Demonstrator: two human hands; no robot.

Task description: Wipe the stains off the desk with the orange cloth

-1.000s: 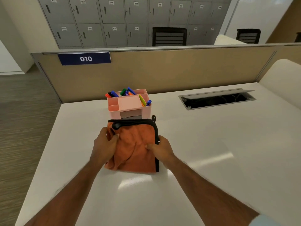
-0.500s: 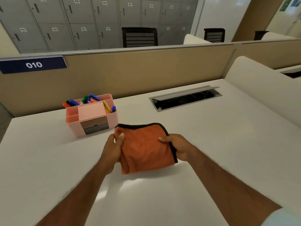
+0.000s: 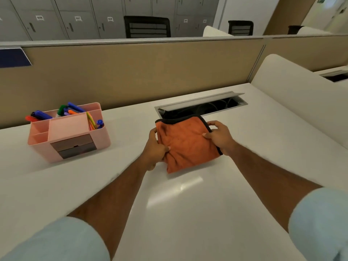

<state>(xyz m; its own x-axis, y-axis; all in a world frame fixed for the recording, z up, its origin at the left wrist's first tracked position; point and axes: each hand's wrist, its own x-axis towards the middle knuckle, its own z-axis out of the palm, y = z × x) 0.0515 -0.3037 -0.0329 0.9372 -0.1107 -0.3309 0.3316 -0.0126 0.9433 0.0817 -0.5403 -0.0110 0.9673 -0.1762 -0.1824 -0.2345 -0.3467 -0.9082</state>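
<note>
The surface (image 3: 244,185) is the largest thing here, white and glossy, backed by one tan partition (image 3: 141,72); no stain shows on it from this view, so where the wiping belongs is a guess; glare near the middle may hide faint marks. One cable slot (image 3: 203,105) is cut into it near the partition, its lid propped open; the far edge of the cloth (image 3: 186,144) lies just in front of that slot. One pink organiser (image 3: 69,132) stands to the left, well apart from the cloth, with a handful of pens (image 3: 66,111) leaning in its back compartments; they overlap too much for a sure count.

One cloth, orange with a black hem, is folded into a rough pad and sits on the surface between two hands; folded so, it likely gives a thick face to press down with. The left hand (image 3: 155,149) is closed on the cloth's near left side, thumb on top and pinching up a small ridge of fabric; the right hand (image 3: 219,137) pinches the right hem, thumb above and fingers curled at the edge. Both grips look made for steadying and squaring the pad rather than pushing it; wiping proper, by my reading, is not yet under way.
</note>
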